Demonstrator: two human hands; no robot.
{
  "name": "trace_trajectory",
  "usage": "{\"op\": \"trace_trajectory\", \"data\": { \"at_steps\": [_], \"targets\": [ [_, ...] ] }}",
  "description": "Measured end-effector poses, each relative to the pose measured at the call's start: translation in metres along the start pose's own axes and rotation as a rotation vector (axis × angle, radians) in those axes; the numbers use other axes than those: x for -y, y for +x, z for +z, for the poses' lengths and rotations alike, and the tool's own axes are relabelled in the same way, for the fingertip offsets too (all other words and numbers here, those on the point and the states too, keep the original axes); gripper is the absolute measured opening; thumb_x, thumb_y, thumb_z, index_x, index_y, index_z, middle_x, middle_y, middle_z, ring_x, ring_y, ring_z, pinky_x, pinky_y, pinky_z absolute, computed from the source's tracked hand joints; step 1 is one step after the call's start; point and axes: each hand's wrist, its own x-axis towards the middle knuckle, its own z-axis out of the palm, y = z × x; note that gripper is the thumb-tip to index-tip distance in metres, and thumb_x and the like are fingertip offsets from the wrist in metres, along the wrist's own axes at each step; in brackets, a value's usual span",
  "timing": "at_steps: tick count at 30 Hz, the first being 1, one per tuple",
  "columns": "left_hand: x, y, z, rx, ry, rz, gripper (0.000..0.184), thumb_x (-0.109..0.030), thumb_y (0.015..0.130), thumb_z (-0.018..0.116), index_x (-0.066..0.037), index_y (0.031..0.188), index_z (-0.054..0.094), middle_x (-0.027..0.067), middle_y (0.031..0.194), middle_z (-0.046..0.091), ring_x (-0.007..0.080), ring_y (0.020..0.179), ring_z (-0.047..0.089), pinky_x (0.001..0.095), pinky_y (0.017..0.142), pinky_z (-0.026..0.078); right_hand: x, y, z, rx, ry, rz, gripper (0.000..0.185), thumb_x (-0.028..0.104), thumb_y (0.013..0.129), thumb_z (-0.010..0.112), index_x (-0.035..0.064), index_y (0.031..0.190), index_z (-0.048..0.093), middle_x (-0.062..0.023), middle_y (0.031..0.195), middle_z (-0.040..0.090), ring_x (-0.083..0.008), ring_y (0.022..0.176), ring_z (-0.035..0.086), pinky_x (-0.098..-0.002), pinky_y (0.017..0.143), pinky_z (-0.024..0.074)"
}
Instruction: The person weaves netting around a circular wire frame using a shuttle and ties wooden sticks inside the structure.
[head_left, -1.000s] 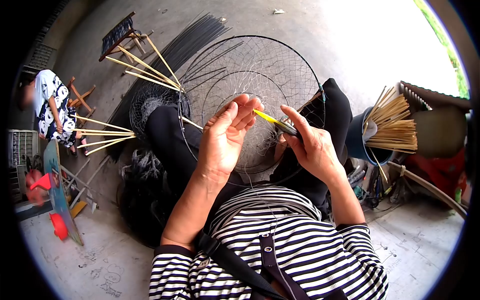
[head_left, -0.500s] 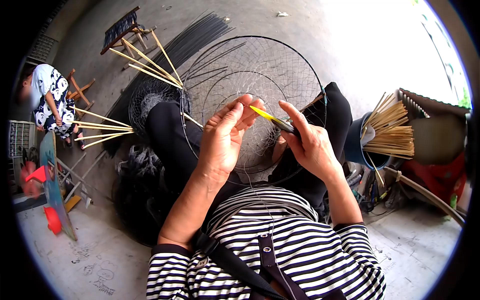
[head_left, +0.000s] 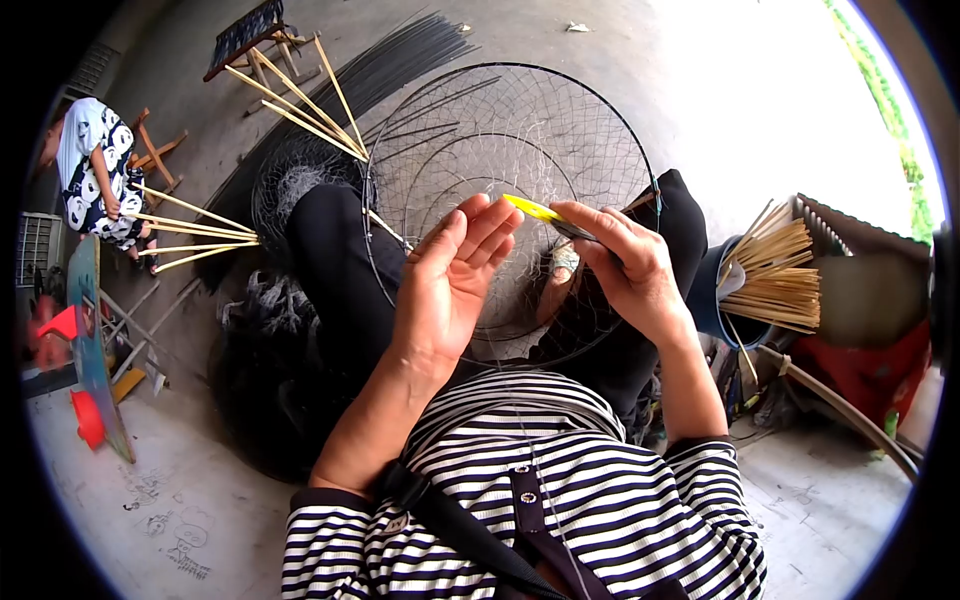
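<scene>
A yellow, pointed netting needle (head_left: 534, 209) with a darker rear part is pinched between the thumb and fingers of my right hand (head_left: 636, 268). Its tip points left, close to the fingertips of my left hand (head_left: 437, 275). That left hand is palm up with its fingers stretched out, and I see nothing held in it. Below both hands, a round net (head_left: 452, 160) with dark wire hoops rests across my lap. A thin line (head_left: 527, 425) runs down over my striped shirt; its upper end is hard to make out.
Bamboo sticks (head_left: 770, 275) fill a blue bucket (head_left: 706, 290) on the right. More sticks (head_left: 205, 240) and a bundle of dark rods (head_left: 400, 55) lie to the left, near a folding stool (head_left: 245, 40). A seated person (head_left: 100, 180) is at far left.
My left fingers have opened from a pinch near the needle's tip and stretched out. The needle lies flatter in my right hand, with my forefinger lowered along it. The whole view has shifted slightly.
</scene>
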Motion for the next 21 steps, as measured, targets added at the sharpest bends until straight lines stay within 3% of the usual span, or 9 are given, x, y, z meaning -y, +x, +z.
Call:
{"op": "trace_trajectory", "data": {
  "at_steps": [5,8,11,12,14,15,18,19,21],
  "targets": [
    [-0.007,-0.004,0.007,0.115,0.208,0.106,0.033,-0.018,0.097,0.037,-0.002,0.122,0.052,0.0165,0.122,0.056,0.0234,0.117,0.052,0.0353,0.102,0.037,0.000,-0.007,-0.009,0.110,-0.435,-0.118,0.077,0.001,0.064,0.066,0.0272,0.133,0.045,-0.0014,0.067,0.043,-0.0165,0.057,0.049,-0.0308,0.049,0.0417],
    [-0.007,-0.005,0.013,0.148,0.215,0.103,0.033,-0.016,0.097,0.037,-0.002,0.123,0.052,0.0176,0.125,0.054,0.0245,0.120,0.049,0.0357,0.102,0.036,0.005,-0.003,-0.008,0.136,-0.473,-0.124,0.070,0.000,0.068,0.065,0.0248,0.131,0.047,-0.0021,0.066,0.044,-0.0180,0.057,0.050,-0.0316,0.049,0.0425],
    [-0.003,-0.006,0.014,0.174,0.142,0.052,0.033,-0.016,0.095,0.039,-0.001,0.123,0.051,0.0175,0.128,0.051,0.0242,0.121,0.048,0.0358,0.102,0.036,0.000,0.004,0.007,0.040,-0.229,-0.156,0.057,0.000,0.073,0.063,0.0193,0.125,0.050,-0.0041,0.066,0.046,-0.0202,0.057,0.052,-0.0330,0.049,0.0433],
    [-0.002,-0.006,0.014,0.183,0.109,0.031,0.034,-0.017,0.095,0.041,-0.001,0.123,0.052,0.0172,0.129,0.050,0.0239,0.121,0.047,0.0358,0.102,0.036,0.002,0.006,0.012,0.007,-0.135,-0.146,0.043,0.001,0.078,0.061,0.0137,0.118,0.051,-0.0056,0.071,0.054,-0.0230,0.063,0.057,-0.0340,0.053,0.0467],
    [0.001,-0.008,0.016,0.123,0.049,-0.007,0.034,-0.018,0.094,0.043,-0.001,0.122,0.052,0.0137,0.126,0.053,0.0207,0.117,0.049,0.0344,0.101,0.036,0.008,0.010,0.022,0.008,0.048,-0.129,0.038,0.002,0.078,0.061,0.0111,0.114,0.051,-0.0073,0.081,0.061,-0.0258,0.071,0.061,-0.0347,0.059,0.0497],
    [0.001,-0.010,0.016,0.090,0.019,-0.028,0.034,-0.018,0.094,0.044,-0.001,0.121,0.053,0.0119,0.125,0.055,0.0191,0.116,0.050,0.0337,0.100,0.036,0.006,0.011,0.026,0.010,0.137,-0.153,0.045,0.000,0.081,0.060,0.0115,0.123,0.048,-0.0071,0.087,0.064,-0.0231,0.075,0.063,-0.0326,0.063,0.0507],
    [0.000,-0.010,0.013,0.128,-0.200,-0.135,0.037,-0.022,0.093,0.047,-0.001,0.123,0.051,0.0091,0.126,0.053,0.0178,0.115,0.048,0.0341,0.100,0.034,0.017,0.012,0.022,0.095,0.539,0.073,0.050,-0.002,0.083,0.057,0.0119,0.129,0.046,-0.0070,0.090,0.065,-0.0168,0.073,0.063,-0.0294,0.062,0.0493],
    [0.001,-0.009,0.007,0.128,-0.241,-0.146,0.041,-0.025,0.093,0.046,0.000,0.125,0.048,0.0094,0.128,0.051,0.0176,0.117,0.047,0.0333,0.100,0.034,0.010,0.012,0.016,0.202,0.527,0.044,0.050,-0.005,0.084,0.054,0.0119,0.131,0.047,-0.0084,0.096,0.066,-0.0129,0.075,0.062,-0.0268,0.063,0.0483],
    [-0.004,-0.009,0.007,0.121,-0.150,-0.120,0.042,-0.025,0.095,0.040,-0.001,0.128,0.045,0.0125,0.131,0.049,0.0197,0.121,0.044,0.0353,0.102,0.032,0.005,0.009,0.012,0.157,0.403,0.044,0.045,-0.006,0.083,0.054,0.0106,0.126,0.053,-0.0094,0.092,0.066,-0.0130,0.069,0.060,-0.0269,0.062,0.0487]
  ]
}}
